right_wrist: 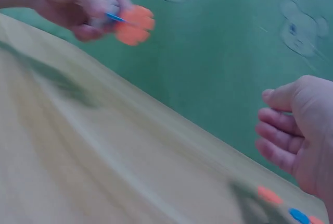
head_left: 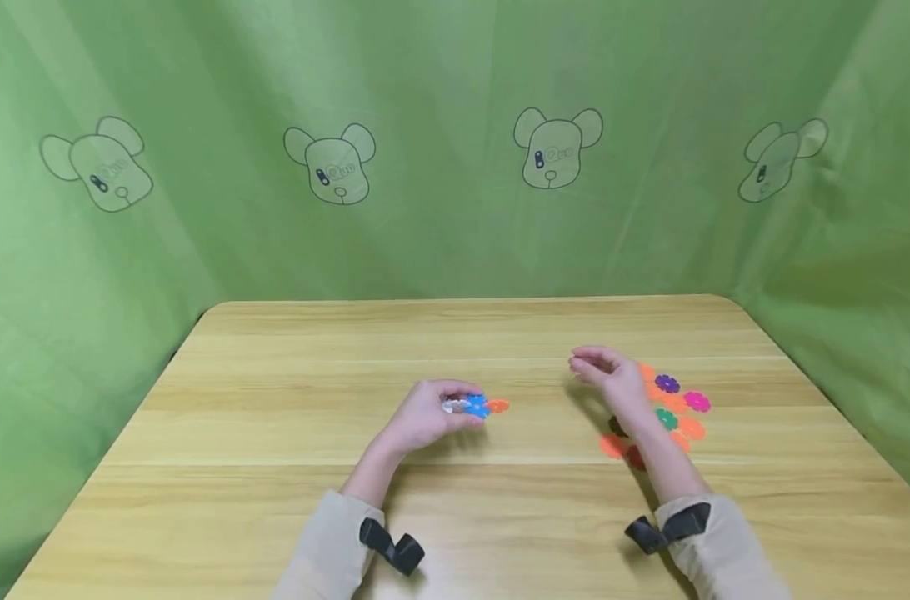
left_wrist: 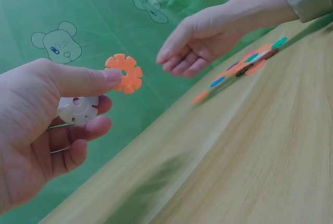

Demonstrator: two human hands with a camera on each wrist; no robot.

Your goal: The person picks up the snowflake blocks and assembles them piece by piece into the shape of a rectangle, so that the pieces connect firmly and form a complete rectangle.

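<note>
Joined discs (head_left: 477, 406) pinched in the left hand (head_left: 425, 418), loose discs (head_left: 674, 403) strewn to the right

The left hand held the joined discs just above the table (head_left: 222, 400), near its middle, thumb and fingers closed on them. White sat deepest in the grip, blue came next, and orange stuck out to the right. The right hand (head_left: 612, 379) hung above the table, farther right and slightly farther off, its fingers loosely curved and holding nothing.

The loose discs lay flat to the right, some overlapping. A purple disc (head_left: 667, 383) was toward the far end, a pink disc (head_left: 697, 402) at the right edge, a green disc (head_left: 666, 419) near the middle, and a dark red disc (head_left: 636, 457) at the near end, with several orange ones among them. The right forearm (head_left: 667, 462) crossed in front of this group and hid part of it from the head view; the right wrist view showed a blue disc (right_wrist: 299, 215) there too. Black straps (head_left: 687, 522) circled both sleeves. A green curtain (head_left: 440, 67) printed with animal heads hung behind the table.
</note>
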